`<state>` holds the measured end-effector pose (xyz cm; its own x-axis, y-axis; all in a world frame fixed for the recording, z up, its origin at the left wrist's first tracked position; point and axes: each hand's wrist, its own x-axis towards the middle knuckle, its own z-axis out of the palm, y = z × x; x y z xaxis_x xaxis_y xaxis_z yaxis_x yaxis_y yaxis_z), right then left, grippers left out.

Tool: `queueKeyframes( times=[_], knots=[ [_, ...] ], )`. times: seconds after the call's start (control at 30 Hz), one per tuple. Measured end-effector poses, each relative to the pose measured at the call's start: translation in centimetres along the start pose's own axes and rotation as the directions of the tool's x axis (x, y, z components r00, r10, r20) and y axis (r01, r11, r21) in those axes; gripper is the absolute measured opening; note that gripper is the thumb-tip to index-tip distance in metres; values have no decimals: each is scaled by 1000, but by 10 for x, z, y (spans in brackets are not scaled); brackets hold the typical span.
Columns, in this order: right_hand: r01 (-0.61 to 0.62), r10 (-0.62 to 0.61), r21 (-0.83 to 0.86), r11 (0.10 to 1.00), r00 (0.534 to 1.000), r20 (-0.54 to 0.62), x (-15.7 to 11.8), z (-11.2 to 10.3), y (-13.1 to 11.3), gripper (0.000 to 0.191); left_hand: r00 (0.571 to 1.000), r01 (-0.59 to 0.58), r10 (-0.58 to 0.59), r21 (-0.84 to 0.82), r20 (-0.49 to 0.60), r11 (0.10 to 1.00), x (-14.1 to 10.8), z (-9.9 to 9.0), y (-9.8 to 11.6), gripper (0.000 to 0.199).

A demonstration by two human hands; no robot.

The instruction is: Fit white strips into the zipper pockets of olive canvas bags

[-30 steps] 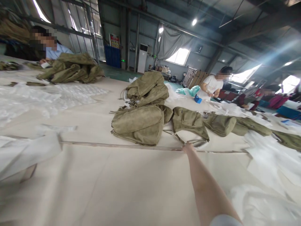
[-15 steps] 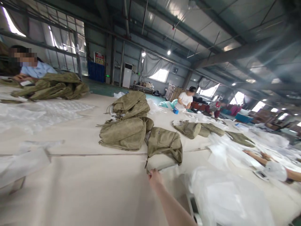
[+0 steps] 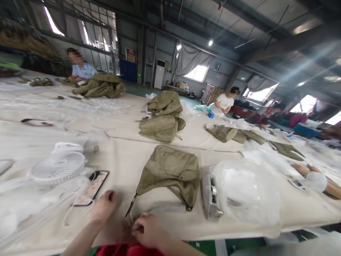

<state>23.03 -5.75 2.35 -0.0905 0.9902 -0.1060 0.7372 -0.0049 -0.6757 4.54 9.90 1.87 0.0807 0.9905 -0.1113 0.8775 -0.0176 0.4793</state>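
Note:
An olive-green fabric bag (image 3: 173, 170) lies flat on the table in front of me, its small zipped pocket facing up. My right hand (image 3: 149, 229) is closed at its near left corner, pinching the strap (image 3: 130, 209) that trails from there. My left hand (image 3: 106, 204) is a little above the table, left of the bag and apart from it. Its fingers are curled in, slightly blurred, and nothing shows in them. Beside that hand lies a phone in a patterned case (image 3: 92, 190) with a white cable across it.
On the left stands a white fan (image 3: 58, 167) among clear plastic. A grey device (image 3: 211, 195) and a bundle of plastic bags (image 3: 247, 192) are at right. More olive bags (image 3: 160, 128) lie farther back. A co-worker's arms (image 3: 317, 177) reach in from the right; other people work beyond.
The olive bag has come nearer to me, away from the other bags, with my right hand at its corner. My left hand has come into view. The camera view has turned left and down.

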Motion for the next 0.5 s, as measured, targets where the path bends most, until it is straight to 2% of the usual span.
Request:
queueKeyframes(
  times=[0.07, 0.1, 0.17, 0.2, 0.23, 0.3, 0.37, 0.43, 0.5],
  knots=[
    [69, -76, 51, 996, 988, 133, -21, 13, -12, 24, 999, 36, -36, -39, 0, 999, -7, -5, 12, 39],
    [100, -116, 84, 991, 971, 208, -29, 18, -16, 25, 1000, 15, -16, -48, -20, 999, -11, -7, 20, 40],
    [125, -170, 157, 980, 934, 314, -39, 24, -23, 28, 991, -102, 97, -48, -87, 994, -23, -8, 37, 37],
    [114, -171, 187, 976, 932, 321, -42, 24, -26, 29, 979, -181, 177, -36, -101, 983, -30, -8, 44, 36],
    [87, -148, 211, 974, 944, 294, -43, 21, -27, 30, 961, -263, 261, -16, -91, 965, -37, -7, 51, 35],
    [8, -47, 246, 969, 987, 152, -42, 6, -26, 29, 920, -391, 392, 49, -7, 919, -49, -4, 60, 35],
    [-57, 64, 258, 965, 998, -18, -37, -17, -17, 25, 888, -459, 447, 128, 110, 879, -58, 0, 64, 37],
    [-98, 144, 230, 968, 971, -190, -31, -46, -2, 21, 871, -483, 447, 191, 201, 855, -62, 4, 61, 38],
    [-122, 179, 180, 976, 919, -350, -26, -76, 18, 18, 864, -491, 441, 217, 243, 844, -62, 7, 55, 37]
  ],
)
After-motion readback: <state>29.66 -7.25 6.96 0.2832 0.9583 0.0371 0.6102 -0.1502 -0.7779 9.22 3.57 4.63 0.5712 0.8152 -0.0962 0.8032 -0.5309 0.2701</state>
